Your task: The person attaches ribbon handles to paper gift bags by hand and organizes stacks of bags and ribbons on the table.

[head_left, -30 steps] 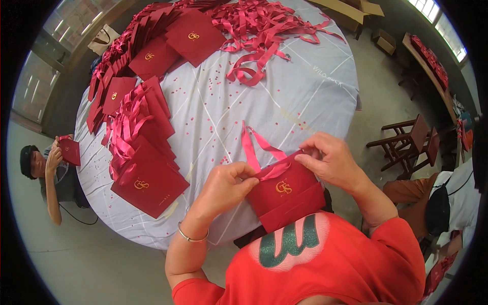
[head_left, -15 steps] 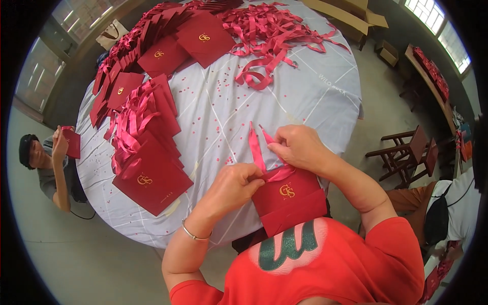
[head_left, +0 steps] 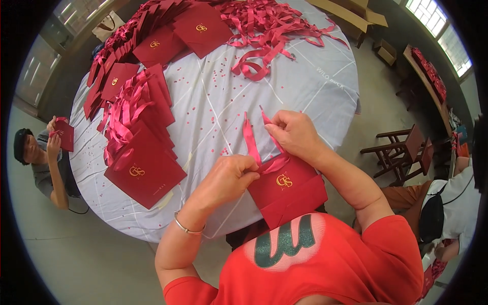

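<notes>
A flat dark-red paper gift bag with a gold emblem lies at the table's near edge, against my shirt. A pink ribbon runs across its top edge, and its two tipped ends point away from me over the cloth. My left hand pinches the ribbon at the bag's upper left corner. Above the upper right part of the bag, my right hand grips the other length of ribbon between thumb and fingers, close to its tip. The holes in the bag are hidden by the ribbon and my fingers.
On the round cloth-covered table, a stack of ribboned red bags stands left, more bags behind. Loose pink ribbons heap at the far side; red dots litter the cloth. A co-worker holds a bag at left. A wooden chair stands right.
My right hand has risen slightly with its ribbon end, moving away from me. The left hand keeps its pinch. The co-worker's second hand has come up to the bag at left.
</notes>
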`<state>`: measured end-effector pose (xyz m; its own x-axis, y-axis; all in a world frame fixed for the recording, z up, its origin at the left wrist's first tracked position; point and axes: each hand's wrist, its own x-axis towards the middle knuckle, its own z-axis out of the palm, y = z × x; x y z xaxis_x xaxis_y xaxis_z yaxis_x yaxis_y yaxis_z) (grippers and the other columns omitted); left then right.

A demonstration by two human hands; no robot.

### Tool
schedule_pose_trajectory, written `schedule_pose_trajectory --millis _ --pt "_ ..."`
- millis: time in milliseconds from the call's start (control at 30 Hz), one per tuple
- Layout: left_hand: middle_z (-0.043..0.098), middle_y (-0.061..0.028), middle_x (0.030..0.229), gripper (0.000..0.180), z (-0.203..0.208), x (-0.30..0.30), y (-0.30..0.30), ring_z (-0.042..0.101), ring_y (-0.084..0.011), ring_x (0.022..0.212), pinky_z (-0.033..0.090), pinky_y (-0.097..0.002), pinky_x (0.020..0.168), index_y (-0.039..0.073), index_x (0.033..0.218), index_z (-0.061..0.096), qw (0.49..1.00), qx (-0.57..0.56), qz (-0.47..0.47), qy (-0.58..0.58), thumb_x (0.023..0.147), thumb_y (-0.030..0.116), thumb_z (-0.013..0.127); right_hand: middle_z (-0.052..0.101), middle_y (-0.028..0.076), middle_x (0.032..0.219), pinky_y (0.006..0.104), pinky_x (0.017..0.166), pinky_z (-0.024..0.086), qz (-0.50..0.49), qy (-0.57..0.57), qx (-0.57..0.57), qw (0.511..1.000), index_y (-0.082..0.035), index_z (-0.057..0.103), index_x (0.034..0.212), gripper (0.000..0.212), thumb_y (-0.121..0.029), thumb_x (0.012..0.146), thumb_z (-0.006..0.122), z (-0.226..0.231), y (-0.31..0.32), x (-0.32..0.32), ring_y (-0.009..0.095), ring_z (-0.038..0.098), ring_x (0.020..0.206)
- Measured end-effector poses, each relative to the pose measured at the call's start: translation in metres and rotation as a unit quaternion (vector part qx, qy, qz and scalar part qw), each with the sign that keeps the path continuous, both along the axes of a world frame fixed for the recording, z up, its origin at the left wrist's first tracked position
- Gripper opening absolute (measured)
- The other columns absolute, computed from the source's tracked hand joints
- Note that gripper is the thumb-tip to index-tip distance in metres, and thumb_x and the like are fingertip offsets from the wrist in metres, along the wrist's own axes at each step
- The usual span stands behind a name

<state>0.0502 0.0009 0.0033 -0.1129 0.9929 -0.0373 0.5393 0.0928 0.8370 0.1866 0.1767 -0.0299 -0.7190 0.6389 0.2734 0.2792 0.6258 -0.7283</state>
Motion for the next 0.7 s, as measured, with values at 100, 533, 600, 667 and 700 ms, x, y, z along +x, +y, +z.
schedule_pose_trajectory --millis 100,533,600,667,700 --pt "0.062 -0.0087 0.068 0.010 -0.001 0.003 -0.002 0.057 -0.0137 0.058 0.045 -0.0301 0.054 -0.001 0.089 0.067 0.998 -0.046 0.019 -0.028 0.081 0.005 0.072 0.066 0.010 0.066 0.0289 0.053 0.046 0.014 -0.022 -0.072 0.997 0.002 0.067 0.083 0.019 -0.016 0.085 0.072 0.009 -0.002 0.002 0.011 0.060 0.058" --pt "0.061 -0.0087 0.089 0.023 -0.011 0.028 0.002 0.065 -0.0280 0.070 0.051 -0.0390 0.060 0.007 0.099 0.071 0.957 0.121 0.018 0.262 0.080 0.019 0.076 0.065 0.003 0.069 0.0238 0.055 0.046 -0.016 0.066 -0.172 0.983 0.002 0.066 0.084 0.017 -0.014 0.087 0.071 -0.002 0.005 0.004 0.005 0.056 0.062" --pt "0.061 -0.0086 0.088 0.024 -0.012 0.027 0.003 0.064 -0.0277 0.070 0.051 -0.0388 0.059 0.007 0.099 0.071 0.955 0.123 0.012 0.270 0.079 0.019 0.076 0.065 0.001 0.070 0.0229 0.056 0.045 -0.018 0.085 -0.182 0.979 0.002 0.065 0.085 0.017 -0.014 0.088 0.071 -0.003 0.007 0.003 0.004 0.055 0.064" --pt "0.059 -0.0078 0.087 0.021 -0.011 0.025 0.004 0.064 -0.0294 0.070 0.051 -0.0402 0.059 0.007 0.094 0.068 0.965 0.145 0.017 0.217 0.079 0.019 0.075 0.065 0.001 0.071 0.0227 0.057 0.046 -0.008 0.074 -0.208 0.975 0.002 0.065 0.086 0.018 -0.015 0.088 0.072 0.003 0.007 0.005 0.004 0.055 0.065" --pt "0.059 -0.0078 0.087 0.021 -0.009 0.025 0.004 0.064 -0.0294 0.070 0.051 -0.0402 0.059 0.007 0.094 0.068 0.965 0.145 0.015 0.219 0.079 0.019 0.075 0.065 0.001 0.071 0.0225 0.057 0.046 0.004 0.060 -0.233 0.971 0.002 0.065 0.086 0.018 -0.015 0.088 0.072 0.006 0.007 0.005 0.004 0.055 0.065"
